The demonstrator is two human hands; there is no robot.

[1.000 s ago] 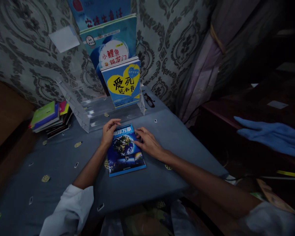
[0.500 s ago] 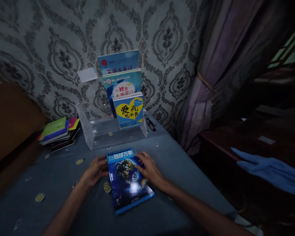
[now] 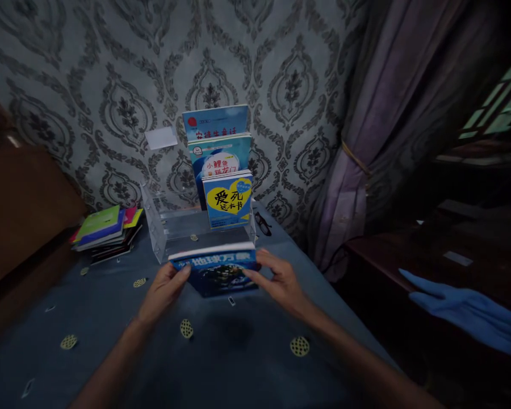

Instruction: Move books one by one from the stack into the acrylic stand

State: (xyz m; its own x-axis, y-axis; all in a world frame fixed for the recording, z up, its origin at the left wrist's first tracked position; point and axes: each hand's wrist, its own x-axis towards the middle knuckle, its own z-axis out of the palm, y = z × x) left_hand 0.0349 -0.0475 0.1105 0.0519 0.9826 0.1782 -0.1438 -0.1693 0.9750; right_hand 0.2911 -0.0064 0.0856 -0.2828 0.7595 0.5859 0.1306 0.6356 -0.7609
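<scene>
A dark blue book (image 3: 221,275) with an earth picture on its cover is held above the table, tilted so that its top edge and foreshortened front show. My left hand (image 3: 166,287) grips its left edge, thumb on the cover. At the right edge my right hand (image 3: 279,278) holds it the same way, its other fingers partly behind the book. Just beyond is a clear acrylic book rack (image 3: 155,238). On the rack's right side stand a small book with a yellow heart (image 3: 227,201), a teal book (image 3: 219,162) and a blue book (image 3: 215,122), stepped upward toward the back.
A pile of books (image 3: 104,230) lies on the blue tablecloth (image 3: 123,341) left of the rack. Eyeglasses (image 3: 263,224) sit at its right. Patterned wallpaper rises behind, with a tied curtain (image 3: 344,210). A blue glove (image 3: 468,307) is at the far right.
Both hands have closed on the dark blue book's sides and raised it off the table toward the rack. It was lying flat before and is now tilted up.
</scene>
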